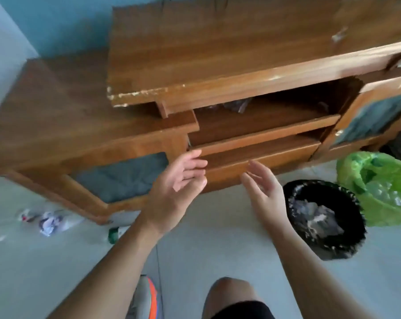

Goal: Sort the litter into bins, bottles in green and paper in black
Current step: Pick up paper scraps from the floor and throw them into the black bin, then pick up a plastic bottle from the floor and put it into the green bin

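Note:
My left hand (pixel 178 180) and my right hand (pixel 263 189) are both stretched out in front of the wooden cabinet, fingers relaxed, holding nothing. A black bin (pixel 296 192) stands on the floor to the right of my right hand, with crumpled paper (pixel 317 217) inside. Beside it, further right, a green bin (pixel 347 169) holds clear plastic bottles (pixel 386 192). On the floor at the left lie crumpled paper (pixel 49 223) and a bottle with a green cap (pixel 115 233), partly hidden by my left forearm. Dark crumpled litter (pixel 237 104) sits on the cabinet's open shelf.
A low wooden cabinet (pixel 218 54) fills the upper view, with glass doors at the left (pixel 123 178) and right (pixel 374 118). The floor is pale tile. My knee (pixel 231 293) and a shoe (pixel 146 298) show at the bottom edge.

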